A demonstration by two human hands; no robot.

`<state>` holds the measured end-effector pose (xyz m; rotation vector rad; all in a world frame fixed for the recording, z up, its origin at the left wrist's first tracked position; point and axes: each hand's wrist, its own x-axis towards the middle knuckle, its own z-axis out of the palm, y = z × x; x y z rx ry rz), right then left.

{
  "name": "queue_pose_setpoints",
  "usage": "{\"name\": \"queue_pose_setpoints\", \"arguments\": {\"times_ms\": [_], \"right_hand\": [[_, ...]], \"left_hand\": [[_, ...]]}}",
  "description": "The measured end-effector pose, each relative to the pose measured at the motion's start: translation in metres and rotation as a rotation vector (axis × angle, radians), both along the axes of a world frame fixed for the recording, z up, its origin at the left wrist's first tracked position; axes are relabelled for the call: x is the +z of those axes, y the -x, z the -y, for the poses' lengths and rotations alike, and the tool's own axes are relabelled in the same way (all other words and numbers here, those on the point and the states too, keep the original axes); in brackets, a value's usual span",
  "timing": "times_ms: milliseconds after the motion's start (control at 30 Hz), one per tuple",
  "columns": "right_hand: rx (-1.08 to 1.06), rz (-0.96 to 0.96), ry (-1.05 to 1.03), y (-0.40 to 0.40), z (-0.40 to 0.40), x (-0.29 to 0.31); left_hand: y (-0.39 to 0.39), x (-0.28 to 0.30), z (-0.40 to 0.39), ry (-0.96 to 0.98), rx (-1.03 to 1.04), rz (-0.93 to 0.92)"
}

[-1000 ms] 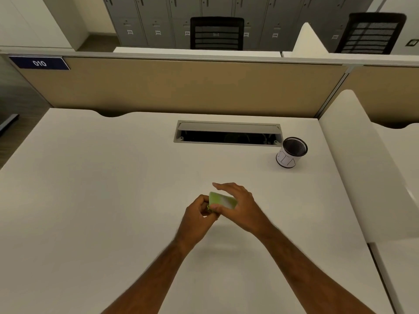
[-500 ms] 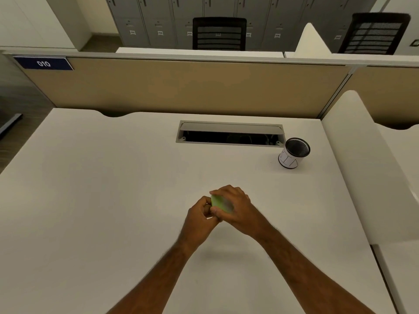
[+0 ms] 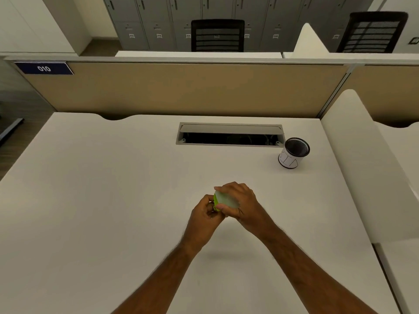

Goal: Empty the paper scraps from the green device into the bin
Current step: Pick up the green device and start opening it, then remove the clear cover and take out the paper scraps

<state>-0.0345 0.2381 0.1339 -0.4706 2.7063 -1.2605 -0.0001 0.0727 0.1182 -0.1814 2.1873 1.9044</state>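
Observation:
A small green device (image 3: 221, 200) with a pale translucent side is held above the middle of the white desk (image 3: 102, 200). My right hand (image 3: 241, 201) wraps over its top and right side. My left hand (image 3: 205, 214) pinches its left end with curled fingers. Most of the device is hidden by the fingers, and no paper scraps show. The bin (image 3: 293, 153), a small black mesh cup with a white paper label, stands upright at the back right of the desk, well apart from both hands.
An open cable slot (image 3: 230, 135) is set into the desk behind the hands, left of the bin. A tan partition (image 3: 181, 89) closes the far edge. A white divider (image 3: 362, 159) runs along the right side. Black chairs and grey lockers stand beyond.
The device has turned in my hands: its pale side now faces up and more of it shows. My right hand closed over it, and both hands stayed in the same spot.

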Motion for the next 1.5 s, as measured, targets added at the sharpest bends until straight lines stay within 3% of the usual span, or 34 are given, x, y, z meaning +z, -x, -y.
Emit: {"name": "queue_pose_setpoints", "arguments": {"times_ms": [100, 367, 500, 667, 933, 1067, 1233, 1500], "right_hand": [[-0.020, -0.011, 0.061, 0.001, -0.002, 0.001], [-0.179, 0.108, 0.523, 0.001, -0.006, 0.021], [-0.298, 0.159, 0.634, 0.004, -0.011, 0.018], [-0.493, 0.364, 0.888, 0.011, -0.017, 0.011], [-0.571, 0.630, 1.131, 0.013, -0.038, -0.021], [-0.664, 0.621, 1.003, 0.006, -0.041, -0.045], [-0.701, 0.600, 0.512, -0.001, -0.044, -0.081], [-0.686, 0.546, 0.116, -0.006, -0.045, -0.096]], "left_hand": [[0.000, -0.001, 0.000, -0.009, 0.003, 0.014], [-0.003, 0.001, -0.001, -0.064, 0.024, 0.041], [-0.003, 0.000, 0.001, -0.086, 0.025, 0.052], [-0.004, -0.003, 0.003, -0.091, 0.023, 0.072], [-0.004, -0.008, 0.005, -0.102, 0.038, 0.082], [-0.003, -0.009, 0.006, -0.110, 0.052, 0.088], [-0.003, -0.009, 0.007, -0.121, 0.063, 0.096], [-0.002, -0.009, 0.007, -0.136, 0.065, 0.109]]}}
